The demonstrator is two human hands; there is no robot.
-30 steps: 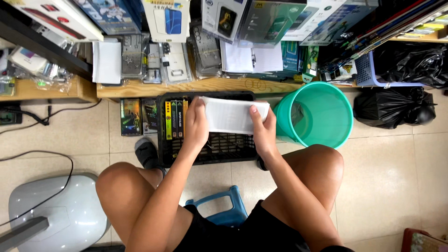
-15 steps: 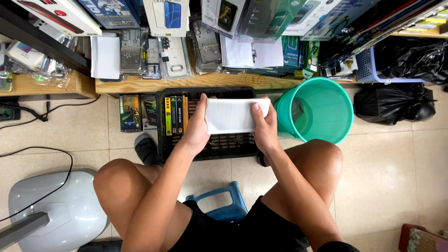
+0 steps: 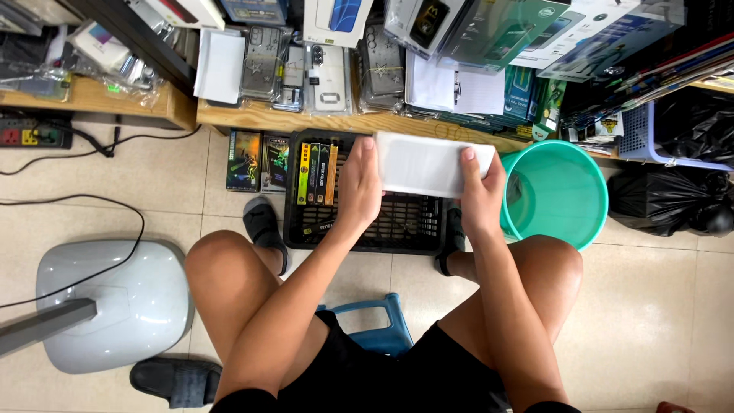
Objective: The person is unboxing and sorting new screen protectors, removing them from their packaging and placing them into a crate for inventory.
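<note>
While both hands hold it over the black crate (image 3: 405, 226), the flat white box (image 3: 428, 164) lies level, its long side running left to right. Slim packs (image 3: 317, 173), yellow, green and orange, stand on edge in the crate's left end. Two dark flat packages (image 3: 256, 160) lean just left of the crate. A teal bucket (image 3: 566, 191) stands right of it. The left hand (image 3: 359, 191) has its grip closed on the box's left end, thumb on top; the right hand (image 3: 478, 191) grasps the right end likewise
</note>
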